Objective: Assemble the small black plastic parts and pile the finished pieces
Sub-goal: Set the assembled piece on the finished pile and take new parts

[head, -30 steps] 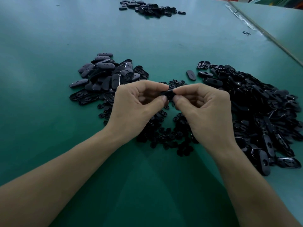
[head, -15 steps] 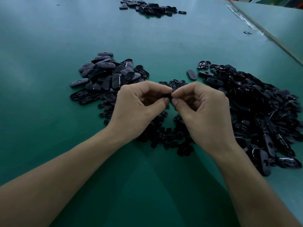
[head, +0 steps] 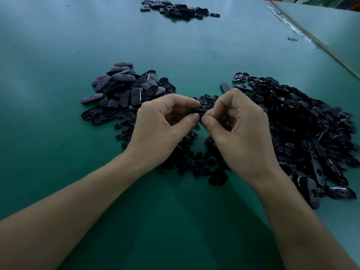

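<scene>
My left hand (head: 163, 129) and my right hand (head: 239, 131) meet thumb to thumb above the green table (head: 58, 133). Both pinch one small black oval part (head: 198, 111) between thumbs and forefingers; most of it is hidden by the fingertips. Under the hands lies a scatter of small round black inserts (head: 196, 162). A pile of black oval pieces (head: 124, 90) sits to the left of my left hand. A larger heap of black oval shells (head: 311, 133) spreads to the right of my right hand.
Another small pile of black parts (head: 175, 9) lies at the far end of the table. A seam and table edge (head: 315, 41) runs diagonally at the upper right, with one stray black piece (head: 292, 38) beside it.
Both hands have stayed together on the black part. The fingertips have shifted slightly on it and the thumbs now press closer together.
</scene>
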Motion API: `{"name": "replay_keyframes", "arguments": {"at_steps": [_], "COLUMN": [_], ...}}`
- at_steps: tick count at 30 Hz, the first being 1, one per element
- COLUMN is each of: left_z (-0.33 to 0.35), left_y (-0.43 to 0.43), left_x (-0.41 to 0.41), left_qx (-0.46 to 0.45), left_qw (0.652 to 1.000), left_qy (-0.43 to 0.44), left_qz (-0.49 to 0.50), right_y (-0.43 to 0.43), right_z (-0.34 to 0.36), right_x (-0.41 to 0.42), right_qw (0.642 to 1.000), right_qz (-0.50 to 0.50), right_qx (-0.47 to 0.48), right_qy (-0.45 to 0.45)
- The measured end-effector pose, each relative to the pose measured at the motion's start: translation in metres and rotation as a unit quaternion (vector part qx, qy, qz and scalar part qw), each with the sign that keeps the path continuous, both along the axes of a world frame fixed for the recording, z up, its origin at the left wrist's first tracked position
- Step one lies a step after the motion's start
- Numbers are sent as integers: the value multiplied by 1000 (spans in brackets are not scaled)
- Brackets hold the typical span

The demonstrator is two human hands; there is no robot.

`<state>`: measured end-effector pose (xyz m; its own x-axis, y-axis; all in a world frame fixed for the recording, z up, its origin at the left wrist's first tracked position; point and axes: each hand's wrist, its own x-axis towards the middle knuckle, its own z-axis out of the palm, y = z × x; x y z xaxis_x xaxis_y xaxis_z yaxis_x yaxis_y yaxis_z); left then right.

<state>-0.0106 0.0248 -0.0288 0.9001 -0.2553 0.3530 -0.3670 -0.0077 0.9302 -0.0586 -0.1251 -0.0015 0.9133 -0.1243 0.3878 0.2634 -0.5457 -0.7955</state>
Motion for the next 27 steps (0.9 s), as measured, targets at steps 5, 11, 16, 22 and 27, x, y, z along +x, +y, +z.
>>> {"name": "replay_keyframes", "arguments": {"at_steps": [5,11,16,22,27], "left_z": [1,2,2,1,1], "left_y": [0,0,0,-1,-1], "left_x": [0,-2,-2,-1,-2], "left_qx": [4,16,31,31,32], "left_qw": [1000,999,999,999,999], "left_qy": [-5,-28,-24,-12,-12], "left_qz": [0,5,-2,14,32], "right_y": [5,6,8,10,12], "right_z": [0,1,-2,-3,-4], "right_x": [-1,-2,-3,-4,-4], "right_qw": [999,997,995,995,995], "right_qz": [-36,-53,-57,-49,-48], "right_qx": [-36,-51,-78,-81,-74], "right_qy": [-17,-11,-24,-44,-41]}}
